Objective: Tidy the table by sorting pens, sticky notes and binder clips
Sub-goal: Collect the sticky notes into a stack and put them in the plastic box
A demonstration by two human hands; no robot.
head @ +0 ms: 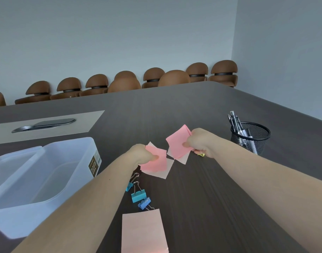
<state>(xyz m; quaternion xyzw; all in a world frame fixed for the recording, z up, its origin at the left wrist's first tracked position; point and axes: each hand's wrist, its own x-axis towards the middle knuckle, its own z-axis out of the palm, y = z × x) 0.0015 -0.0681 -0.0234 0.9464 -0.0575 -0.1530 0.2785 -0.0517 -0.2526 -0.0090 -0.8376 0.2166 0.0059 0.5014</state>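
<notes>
Above dark table point(202, 189), mid-frame: left hand point(141, 154) pinching loose pink sticky notes point(155, 164), corners fanned toward right. Right hand point(200, 141) gripping second pink bunch point(178, 143), tilted up-left. Binder clips point(139, 195) near left forearm; pens point(236, 123) upright in mesh cup point(250, 139).

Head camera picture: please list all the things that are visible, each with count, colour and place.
table: one, dark wood grain, under everything.
plastic bin: one, clear, left side.
mesh cup: one, black, right side, with pens inside.
binder clips: three blue in the centre; one yellow clip partly hidden under the right hand.
sticky note pad: one, pale pink, near edge.
loose sticky notes: several, pink, in both hands.
chairs: brown, a row along the far wall.
left hand: grip on notes.
right hand: grip on notes.
</notes>
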